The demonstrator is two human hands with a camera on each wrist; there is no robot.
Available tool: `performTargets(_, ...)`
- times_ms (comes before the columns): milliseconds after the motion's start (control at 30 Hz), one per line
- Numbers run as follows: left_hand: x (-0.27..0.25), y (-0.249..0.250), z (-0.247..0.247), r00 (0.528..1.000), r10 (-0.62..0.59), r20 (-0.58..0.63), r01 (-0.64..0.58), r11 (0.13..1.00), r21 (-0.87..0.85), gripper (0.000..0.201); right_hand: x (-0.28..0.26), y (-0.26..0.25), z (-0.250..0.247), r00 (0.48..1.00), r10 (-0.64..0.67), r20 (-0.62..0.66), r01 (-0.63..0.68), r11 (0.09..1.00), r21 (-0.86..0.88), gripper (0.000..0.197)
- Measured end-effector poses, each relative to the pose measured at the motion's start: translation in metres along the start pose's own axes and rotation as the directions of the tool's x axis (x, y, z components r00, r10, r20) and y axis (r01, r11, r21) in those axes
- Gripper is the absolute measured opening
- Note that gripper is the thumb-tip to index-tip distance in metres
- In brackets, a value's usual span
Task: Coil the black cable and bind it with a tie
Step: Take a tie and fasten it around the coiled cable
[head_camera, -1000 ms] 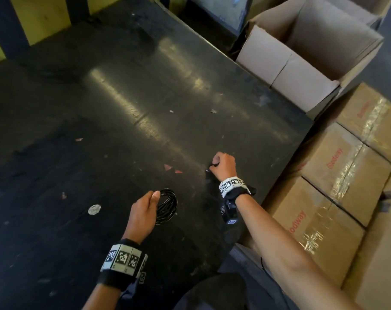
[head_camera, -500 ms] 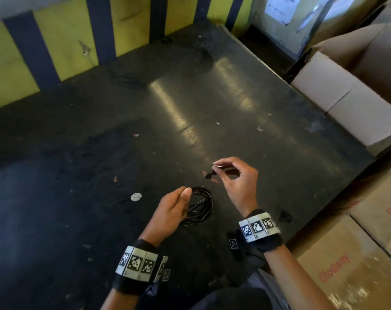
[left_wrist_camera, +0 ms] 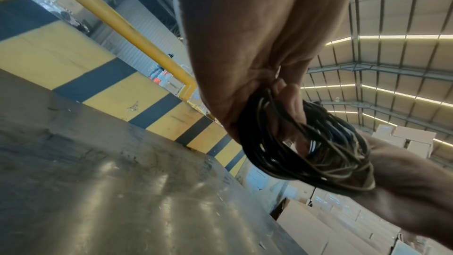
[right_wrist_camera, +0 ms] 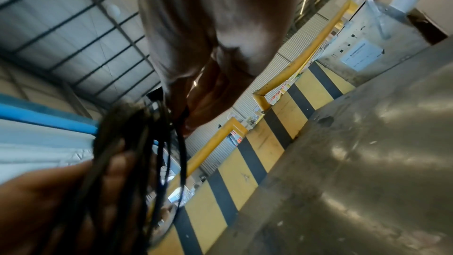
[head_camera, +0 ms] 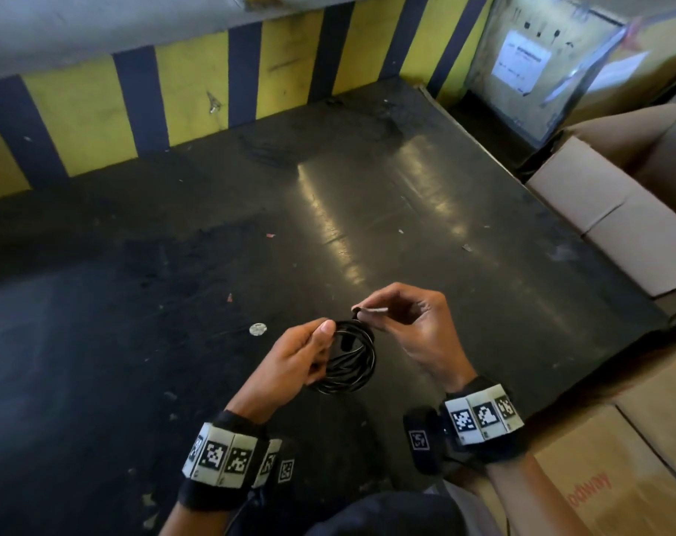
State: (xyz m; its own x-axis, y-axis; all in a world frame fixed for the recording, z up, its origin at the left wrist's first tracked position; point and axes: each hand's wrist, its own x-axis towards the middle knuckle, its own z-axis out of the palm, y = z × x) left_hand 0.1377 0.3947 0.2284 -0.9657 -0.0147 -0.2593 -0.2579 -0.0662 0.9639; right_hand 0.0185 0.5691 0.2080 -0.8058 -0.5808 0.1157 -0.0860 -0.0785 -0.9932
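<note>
The black cable (head_camera: 353,359) is wound into a small round coil of several loops. My left hand (head_camera: 303,355) grips the coil's left side and holds it just above the dark table (head_camera: 425,210). In the left wrist view the coil (left_wrist_camera: 306,148) hangs from the curled fingers. My right hand (head_camera: 402,315) sits just right of the coil's top and pinches a thin short tie (head_camera: 371,310) between thumb and fingers. One end of the tie reaches the coil's upper edge. In the right wrist view the coil (right_wrist_camera: 137,143) is blurred, close to the lens.
A yellow and black striped wall (head_camera: 197,90) closes the table's far side. An open cardboard box (head_camera: 614,210) stands at the right edge, with sealed cartons (head_camera: 599,477) below it. A small white disc (head_camera: 257,329) and bits of litter lie on the table.
My right hand left the table's right edge with the tie and came over to the coil. My left hand lifted the coil a little toward it. The head view tilted up.
</note>
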Motion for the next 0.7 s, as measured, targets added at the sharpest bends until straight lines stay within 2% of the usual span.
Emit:
performTargets(100, -0.008, 0.002, 0.000, 1.000, 0.001, -0.004, -0.001, 0.999, 0.043, 0.032, -0.004, -0.011, -0.003, 0.994, 0.079, 0.074, -0.077, 0.996, -0.037, 0.013)
performTargets(267, -0.018, 0.003, 0.003, 1.000, 0.013, -0.015, -0.012, 0.999, 0.032, 0.032, -0.016, -0.021, 0.004, 0.986, 0.110, 0.124, -0.081, 0.973, -0.218, 0.016)
performTargets(467, -0.026, 0.004, 0.010, 0.994, 0.055, -0.090, -0.059, 0.997, -0.042, 0.036, -0.029, -0.030, 0.012, 0.980, 0.132, 0.152, -0.112, 0.985, -0.133, 0.017)
performTargets(567, -0.025, 0.000, 0.011, 0.989, 0.084, -0.125, -0.091, 0.994, -0.056, 0.036, -0.034, -0.034, 0.018, 0.973, 0.101, 0.206, -0.064, 0.982, -0.180, 0.039)
performTargets(633, -0.024, -0.001, 0.011, 0.985, 0.107, -0.138, -0.112, 0.993, -0.035, 0.039, -0.034, -0.033, 0.025, 0.991, 0.029, 0.133, 0.009, 0.961, -0.276, 0.046)
performTargets(700, -0.023, -0.002, 0.013, 0.982, 0.116, -0.151, -0.119, 0.993, -0.008, 0.042, -0.032, -0.033, 0.033, 0.998, -0.060, -0.004, 0.055, 0.948, -0.313, 0.034)
